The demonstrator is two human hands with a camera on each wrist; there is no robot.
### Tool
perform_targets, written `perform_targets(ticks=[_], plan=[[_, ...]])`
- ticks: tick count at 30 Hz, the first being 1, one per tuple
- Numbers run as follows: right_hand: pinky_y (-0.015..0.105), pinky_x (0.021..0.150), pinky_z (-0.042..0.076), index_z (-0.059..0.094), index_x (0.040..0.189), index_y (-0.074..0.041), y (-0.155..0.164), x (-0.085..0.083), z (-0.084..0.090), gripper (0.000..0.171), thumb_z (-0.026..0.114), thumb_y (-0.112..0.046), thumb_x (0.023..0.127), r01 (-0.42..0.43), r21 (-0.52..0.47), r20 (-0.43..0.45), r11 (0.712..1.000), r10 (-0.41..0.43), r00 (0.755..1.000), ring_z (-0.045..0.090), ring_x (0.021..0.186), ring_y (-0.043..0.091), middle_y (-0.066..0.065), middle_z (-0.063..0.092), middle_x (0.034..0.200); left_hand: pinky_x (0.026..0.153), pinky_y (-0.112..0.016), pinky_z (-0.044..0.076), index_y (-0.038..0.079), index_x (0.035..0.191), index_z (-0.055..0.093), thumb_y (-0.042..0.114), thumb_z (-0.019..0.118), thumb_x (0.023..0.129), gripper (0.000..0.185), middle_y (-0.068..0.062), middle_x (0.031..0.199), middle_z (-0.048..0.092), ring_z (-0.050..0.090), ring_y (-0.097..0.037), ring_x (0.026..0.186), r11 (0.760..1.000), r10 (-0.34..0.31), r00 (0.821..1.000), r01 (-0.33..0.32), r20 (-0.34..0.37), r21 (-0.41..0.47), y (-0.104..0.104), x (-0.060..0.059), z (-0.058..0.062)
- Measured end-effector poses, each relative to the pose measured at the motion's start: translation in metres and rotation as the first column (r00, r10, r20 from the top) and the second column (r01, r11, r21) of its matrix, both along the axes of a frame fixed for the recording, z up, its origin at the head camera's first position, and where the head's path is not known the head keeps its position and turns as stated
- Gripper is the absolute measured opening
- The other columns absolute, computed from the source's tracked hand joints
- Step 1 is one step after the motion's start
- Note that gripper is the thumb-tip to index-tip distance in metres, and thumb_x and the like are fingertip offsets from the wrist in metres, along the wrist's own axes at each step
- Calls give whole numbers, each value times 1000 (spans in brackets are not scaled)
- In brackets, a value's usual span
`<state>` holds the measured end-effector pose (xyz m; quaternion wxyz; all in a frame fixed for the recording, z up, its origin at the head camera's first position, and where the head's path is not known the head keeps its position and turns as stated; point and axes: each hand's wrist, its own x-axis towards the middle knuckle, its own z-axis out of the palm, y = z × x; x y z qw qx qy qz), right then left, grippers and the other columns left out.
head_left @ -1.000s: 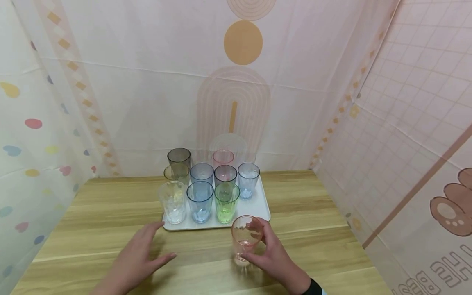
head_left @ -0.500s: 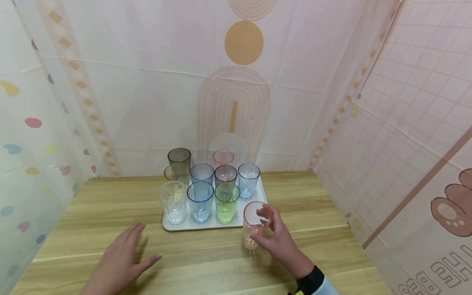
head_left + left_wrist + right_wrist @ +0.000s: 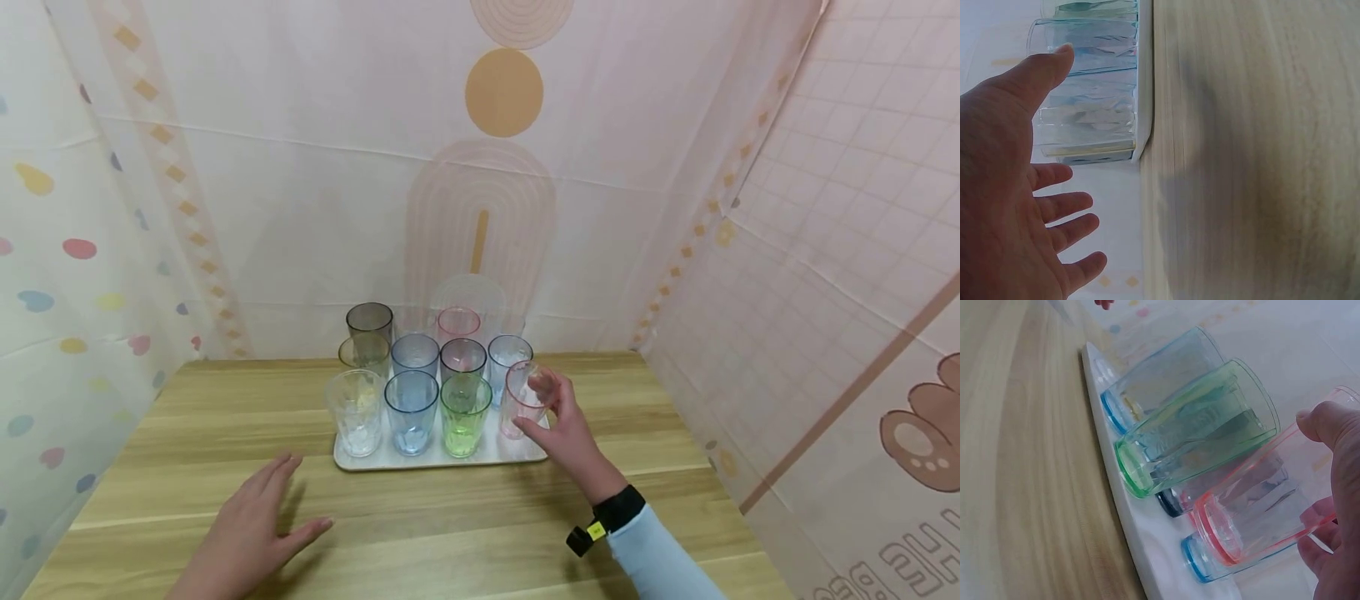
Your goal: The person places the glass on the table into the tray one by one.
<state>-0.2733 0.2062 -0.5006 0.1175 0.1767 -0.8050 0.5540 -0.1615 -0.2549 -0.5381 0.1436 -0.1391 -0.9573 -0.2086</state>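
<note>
**Pink tumbler over tray's front right corner**

The wooden table [image 3: 187, 467] bore a white tray [image 3: 517, 450] of coloured tumblers. The right hand [image 3: 566, 429] gripped the pink tumbler [image 3: 521, 400]; only the right wrist view showed its base off the tray. The left hand [image 3: 251, 529] lay spread, holding nothing.

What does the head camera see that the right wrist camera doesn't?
Only the head view shows the left hand resting open on the wooden table, the grey cup at the back, and the patterned walls. Only the right wrist view shows the pink cup's base close up, just above the white tray. Both show the right hand gripping the pink cup beside the green cup.
</note>
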Motion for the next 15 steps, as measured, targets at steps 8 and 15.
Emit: perform_targets(ticks=[8, 15], plan=[[66, 128, 33, 36, 161, -8, -6, -7, -14, 83, 88, -10, 96, 9, 0, 76, 1000, -9, 997, 53, 150, 38, 22, 59, 157, 106, -79, 47, -7, 154, 52, 59, 91, 88, 101, -37, 155, 52, 54, -59, 136, 1000, -3, 1000, 3, -7, 9, -1, 1, -2], [64, 128, 34, 35, 163, -4, -8, -11, -26, 87, 89, -11, 95, 8, -2, 97, 1000, -7, 995, 55, 148, 37, 18, 62, 155, 104, -80, 48, -7, 155, 51, 61, 90, 88, 103, -37, 156, 51, 54, -60, 136, 1000, 11, 1000, -11, 25, 2, -5, 0, -4]])
